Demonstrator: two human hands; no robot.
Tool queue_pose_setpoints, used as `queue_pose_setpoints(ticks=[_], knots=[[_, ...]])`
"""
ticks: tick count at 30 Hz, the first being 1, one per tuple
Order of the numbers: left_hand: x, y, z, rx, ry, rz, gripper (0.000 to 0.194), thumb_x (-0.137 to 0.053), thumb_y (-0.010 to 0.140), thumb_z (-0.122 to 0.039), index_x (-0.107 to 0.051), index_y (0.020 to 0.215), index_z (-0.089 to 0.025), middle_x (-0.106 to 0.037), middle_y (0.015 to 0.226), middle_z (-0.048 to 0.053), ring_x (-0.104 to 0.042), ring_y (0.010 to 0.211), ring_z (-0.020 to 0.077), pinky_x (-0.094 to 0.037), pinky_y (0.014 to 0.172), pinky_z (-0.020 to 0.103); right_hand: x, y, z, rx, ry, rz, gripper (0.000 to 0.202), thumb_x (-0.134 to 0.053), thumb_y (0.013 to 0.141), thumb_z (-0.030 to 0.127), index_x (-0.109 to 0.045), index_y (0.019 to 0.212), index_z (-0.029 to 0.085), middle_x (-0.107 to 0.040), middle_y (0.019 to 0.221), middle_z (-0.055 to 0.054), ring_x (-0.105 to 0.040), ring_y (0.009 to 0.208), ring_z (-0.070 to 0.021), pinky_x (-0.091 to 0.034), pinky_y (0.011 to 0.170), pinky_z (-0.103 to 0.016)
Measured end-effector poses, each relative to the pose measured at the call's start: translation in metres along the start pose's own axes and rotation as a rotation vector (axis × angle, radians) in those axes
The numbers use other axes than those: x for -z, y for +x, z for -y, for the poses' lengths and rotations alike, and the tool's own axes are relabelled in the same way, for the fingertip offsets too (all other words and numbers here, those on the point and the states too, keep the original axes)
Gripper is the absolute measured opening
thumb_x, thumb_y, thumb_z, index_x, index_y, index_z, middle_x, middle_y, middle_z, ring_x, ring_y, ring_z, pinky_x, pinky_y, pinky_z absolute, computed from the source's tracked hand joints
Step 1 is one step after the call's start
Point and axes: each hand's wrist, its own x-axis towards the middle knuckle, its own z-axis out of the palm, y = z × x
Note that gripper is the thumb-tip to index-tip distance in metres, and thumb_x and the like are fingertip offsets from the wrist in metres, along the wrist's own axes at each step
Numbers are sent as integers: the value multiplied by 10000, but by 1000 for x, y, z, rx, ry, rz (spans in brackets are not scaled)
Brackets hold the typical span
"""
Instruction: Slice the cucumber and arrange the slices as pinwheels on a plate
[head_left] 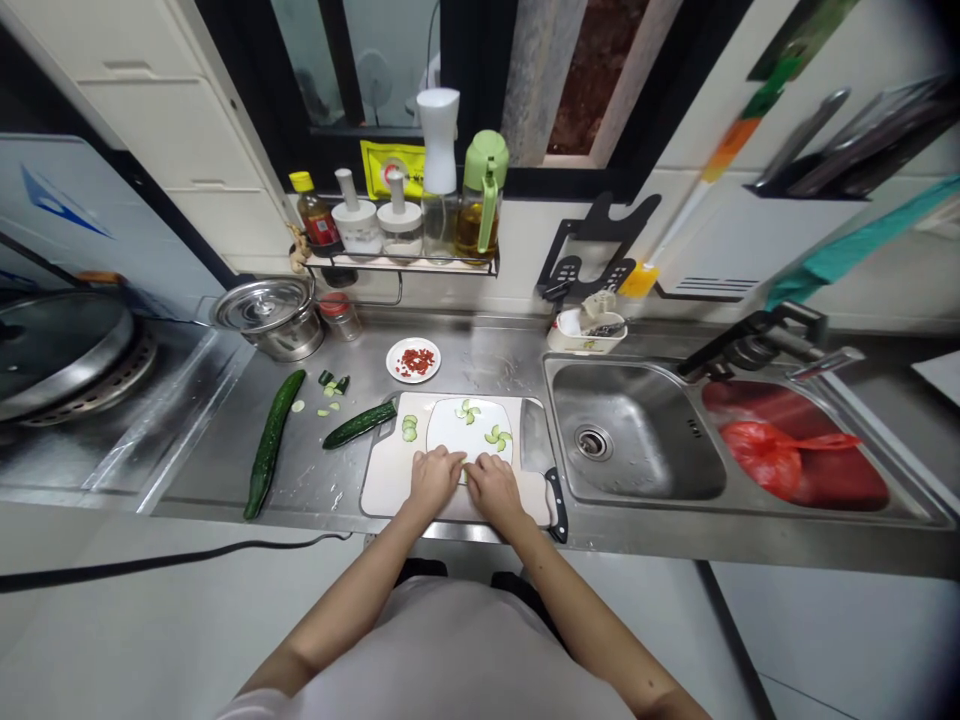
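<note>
My left hand [435, 482] and my right hand [493, 487] meet over the near edge of a white square plate [441, 425], fingertips pinched together at a small green cucumber slice [464, 473]. Part of that slice is hidden by my fingers. Two pinwheel arrangements of cucumber slices [498, 437] lie on the plate. The plate rests on a pale cutting board [386, 485], with several loose round cucumber slices [409, 428] to its left. A cleaver [556, 505] lies along the board's right side, its black handle toward me. A cut cucumber [360, 425] touches or nearly touches the board's left edge.
A whole cucumber [274, 440] and cucumber scraps [334, 384] lie on the left counter. Behind the board is a small dish of red pieces [414, 360]. A steel pot [274, 318] stands back left; the sink [637, 430] is right. Condiments line a wall shelf [405, 264].
</note>
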Motion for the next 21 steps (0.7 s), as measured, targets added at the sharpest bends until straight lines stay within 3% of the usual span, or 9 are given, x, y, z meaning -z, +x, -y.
queue_pose_setpoints(ticks=[8,12,21], knots=[[-1,-1,1,-3,-21,-23,345,-456,947,-290,-669,1218,-306,-661,1016,73,-598,980,213,-337,883,349,1,0,4,-22,-16,18,276,-419,970,219,-693,997,192,-568,927,-86,-439,871,-208,-265,737,-316],[-3,0,5,17,-135,-58,326,-494,929,-303,-681,1196,-299,-675,967,48,-611,930,192,-361,888,333,4,-1,3,-46,17,-8,282,-417,971,220,-685,1056,196,-577,937,-84,-450,885,-210,-280,754,-312],[3,-6,54,284,-332,-349,307,-511,873,-273,-698,1114,-234,-690,937,36,-621,884,187,-421,840,283,17,-4,-15,-133,153,-175,284,-431,953,204,-698,1045,178,-604,920,-80,-489,896,-211,-360,810,-302]])
